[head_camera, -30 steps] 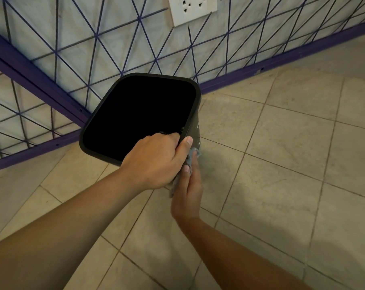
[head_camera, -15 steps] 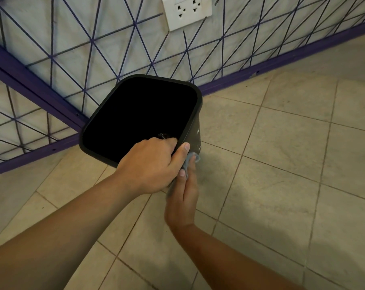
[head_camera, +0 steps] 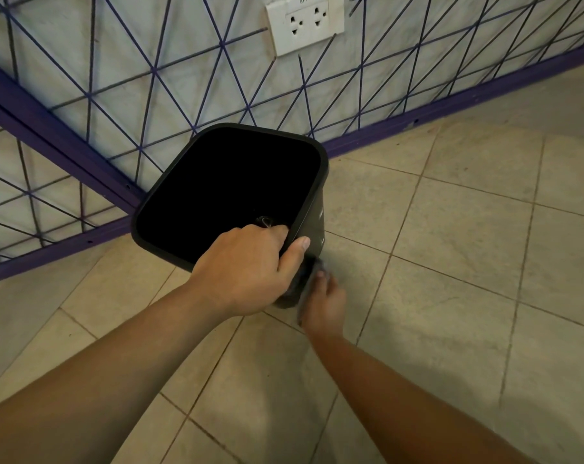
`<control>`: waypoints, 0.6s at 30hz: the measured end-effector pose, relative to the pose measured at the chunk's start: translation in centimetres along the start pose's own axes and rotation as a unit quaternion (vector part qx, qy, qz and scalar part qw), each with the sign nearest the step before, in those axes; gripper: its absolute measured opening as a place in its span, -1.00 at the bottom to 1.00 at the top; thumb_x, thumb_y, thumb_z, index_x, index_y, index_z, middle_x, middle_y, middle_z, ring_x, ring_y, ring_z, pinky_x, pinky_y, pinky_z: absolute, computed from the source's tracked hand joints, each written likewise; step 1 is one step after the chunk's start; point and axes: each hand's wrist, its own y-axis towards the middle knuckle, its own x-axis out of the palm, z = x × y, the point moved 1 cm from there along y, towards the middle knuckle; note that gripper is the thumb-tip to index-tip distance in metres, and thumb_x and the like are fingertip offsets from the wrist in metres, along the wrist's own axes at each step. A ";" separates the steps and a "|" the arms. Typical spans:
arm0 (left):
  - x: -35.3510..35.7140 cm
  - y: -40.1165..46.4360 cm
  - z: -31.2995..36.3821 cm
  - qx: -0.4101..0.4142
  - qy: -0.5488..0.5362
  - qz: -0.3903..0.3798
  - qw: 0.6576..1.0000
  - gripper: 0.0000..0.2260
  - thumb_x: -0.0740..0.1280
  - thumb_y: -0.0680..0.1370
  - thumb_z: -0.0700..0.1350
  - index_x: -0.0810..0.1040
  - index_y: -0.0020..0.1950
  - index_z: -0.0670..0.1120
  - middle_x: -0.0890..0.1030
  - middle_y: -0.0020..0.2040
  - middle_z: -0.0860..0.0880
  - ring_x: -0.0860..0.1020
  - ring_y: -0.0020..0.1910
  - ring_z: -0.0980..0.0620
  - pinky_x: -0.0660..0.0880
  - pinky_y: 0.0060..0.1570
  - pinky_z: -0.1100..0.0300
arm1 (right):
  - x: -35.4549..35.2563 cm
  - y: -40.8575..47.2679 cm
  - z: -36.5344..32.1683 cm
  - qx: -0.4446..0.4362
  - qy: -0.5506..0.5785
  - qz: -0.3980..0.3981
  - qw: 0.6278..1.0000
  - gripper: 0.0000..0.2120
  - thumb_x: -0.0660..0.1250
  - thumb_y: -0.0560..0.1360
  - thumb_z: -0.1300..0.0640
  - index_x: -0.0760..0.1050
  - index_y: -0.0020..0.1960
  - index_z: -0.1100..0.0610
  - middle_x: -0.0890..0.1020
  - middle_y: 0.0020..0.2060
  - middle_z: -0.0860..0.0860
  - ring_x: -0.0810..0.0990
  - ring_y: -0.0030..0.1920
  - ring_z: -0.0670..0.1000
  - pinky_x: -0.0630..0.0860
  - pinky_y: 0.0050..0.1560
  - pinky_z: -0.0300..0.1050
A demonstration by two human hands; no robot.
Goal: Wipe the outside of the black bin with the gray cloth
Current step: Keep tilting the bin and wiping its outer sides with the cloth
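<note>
The black bin (head_camera: 312, 209) stands on the tiled floor by the wall, its open mouth tilted toward me. My left hand (head_camera: 247, 269) grips the bin's near rim, thumb on the outer wall and fingers inside. My right hand (head_camera: 324, 303) sits low against the bin's near right outer wall, pressing the gray cloth (head_camera: 305, 279) to it. Only a small, blurred bit of the cloth shows between my two hands; the lower part of the bin is hidden behind them.
A wall with a purple line pattern and a purple skirting (head_camera: 451, 105) runs behind the bin. A white double socket (head_camera: 304, 23) is on the wall above. Beige floor tiles (head_camera: 451, 262) spread to the right and toward me.
My right hand with the cloth has slid down the bin's outer wall, from near the rim to low by the floor. My left hand keeps its grip on the rim.
</note>
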 end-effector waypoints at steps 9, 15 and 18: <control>-0.4 0.2 -0.2 0.013 -0.032 -0.014 0.999 -0.60 -0.04 0.57 0.26 0.33 -0.32 0.06 0.39 -0.51 0.05 0.39 -0.55 0.14 0.25 -0.50 0.23 | 0.4 5.5 -5.6 0.211 0.230 -0.093 0.945 -0.46 0.05 0.67 -0.15 0.48 0.40 0.21 0.65 0.00 0.15 0.62 -0.04 0.11 0.58 -0.25 -0.17; -0.6 0.7 -0.4 0.023 -0.052 -0.031 0.998 -0.60 -0.03 0.58 0.23 0.33 -0.34 0.07 0.40 -0.52 0.07 0.42 -0.54 0.15 0.24 -0.49 0.25 | 1.3 2.2 -5.8 0.029 0.242 -0.089 0.966 -0.58 0.06 0.70 -0.07 0.33 0.53 -0.07 0.45 0.39 -0.24 0.47 0.34 -0.27 0.50 0.13 -0.36; -0.7 0.6 -0.3 0.028 -0.048 -0.034 0.998 -0.61 -0.03 0.58 0.22 0.30 -0.35 0.07 0.38 -0.51 0.07 0.39 -0.54 0.14 0.18 -0.48 0.25 | 1.4 1.9 -5.8 0.011 0.217 -0.079 0.973 -0.56 -0.01 0.72 0.04 0.22 0.59 0.03 0.36 0.53 -0.03 0.37 0.50 -0.08 0.42 0.44 -0.11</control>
